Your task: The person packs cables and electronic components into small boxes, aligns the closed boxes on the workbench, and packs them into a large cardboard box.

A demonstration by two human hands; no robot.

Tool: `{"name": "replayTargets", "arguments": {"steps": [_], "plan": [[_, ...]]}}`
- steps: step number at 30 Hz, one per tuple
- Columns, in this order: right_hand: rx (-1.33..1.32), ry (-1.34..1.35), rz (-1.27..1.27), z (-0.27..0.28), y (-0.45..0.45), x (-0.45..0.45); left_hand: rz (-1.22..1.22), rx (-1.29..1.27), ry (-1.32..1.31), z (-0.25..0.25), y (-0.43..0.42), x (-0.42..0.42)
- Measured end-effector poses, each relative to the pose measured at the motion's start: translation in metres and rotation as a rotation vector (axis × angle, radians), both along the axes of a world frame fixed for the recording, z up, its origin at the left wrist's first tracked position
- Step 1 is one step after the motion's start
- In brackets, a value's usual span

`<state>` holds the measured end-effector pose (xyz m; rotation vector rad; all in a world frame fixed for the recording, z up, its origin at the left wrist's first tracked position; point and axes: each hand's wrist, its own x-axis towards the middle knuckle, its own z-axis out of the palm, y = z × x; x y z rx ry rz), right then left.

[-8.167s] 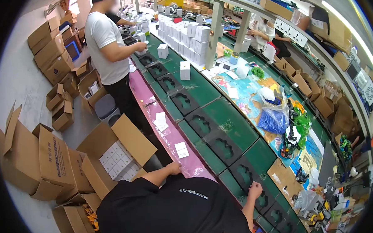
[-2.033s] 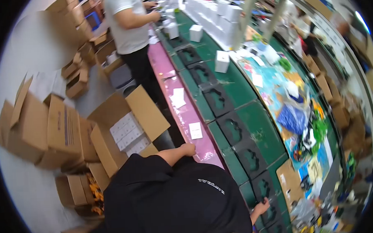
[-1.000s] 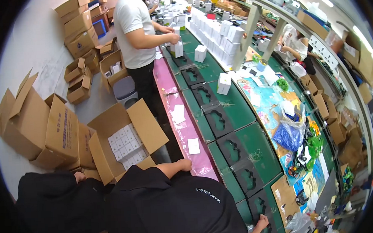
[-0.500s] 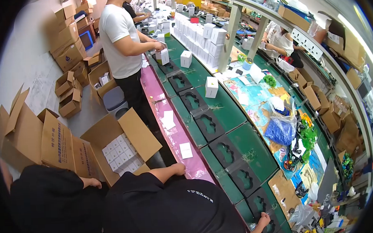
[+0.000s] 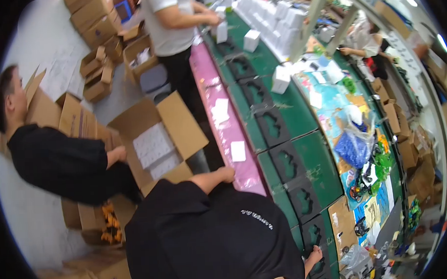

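Note:
My left hand point(image 5: 228, 174) lies curled at the near edge of the pink strip point(image 5: 250, 180), close to a white paper sheet point(image 5: 238, 151). Nothing shows in its closed fingers. At the lower right, my right hand point(image 5: 314, 254) has its bent fingers on a black foam insert point(image 5: 304, 231) with a shaped cut-out. Several such inserts, another foam insert point(image 5: 280, 163) among them, run in a row along the green bench point(image 5: 316, 153). A white box point(image 5: 281, 79) stands farther up the bench.
On my left a co-worker in black point(image 5: 60, 161) stands beside an open carton point(image 5: 183, 129) of white boxes. Another person in a white shirt point(image 5: 171, 22) handles a box ahead. Bags of blue pieces point(image 5: 353, 149) and green parts crowd the right side. A metal post point(image 5: 306, 31) rises beyond.
My view has turned, so the bench sits farther right and the ground behind me shows more. The co-worker at left now stands upright in view. Both my hands keep their places.

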<state>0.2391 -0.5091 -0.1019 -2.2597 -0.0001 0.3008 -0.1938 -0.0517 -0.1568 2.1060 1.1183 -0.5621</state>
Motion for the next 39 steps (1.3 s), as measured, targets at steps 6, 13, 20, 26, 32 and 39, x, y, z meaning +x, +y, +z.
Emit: {"name": "replayTargets", "arguments": {"steps": [6,13,20,26,32,39], "plan": [[-0.229,-0.004,0.121,0.043,0.015,-0.011,0.32,0.039,-0.177,0.024,-0.025,-0.005],[-0.031,0.264,0.096,0.07,0.018,-0.006,0.552,0.072,-0.289,0.02,-0.039,-0.011],[-0.302,0.071,-0.041,0.048,0.007,-0.004,0.491,0.041,-0.29,0.023,-0.029,-0.019],[-0.27,-0.014,0.031,0.064,0.016,-0.026,0.361,-0.01,-0.231,0.047,-0.017,-0.018],[-0.167,-0.068,-0.085,0.036,0.001,-0.017,0.222,-0.029,-0.165,0.045,-0.007,-0.02],[-0.343,-0.137,-0.094,0.004,-0.013,-0.007,0.068,-0.047,-0.048,0.043,0.015,-0.016]]}}
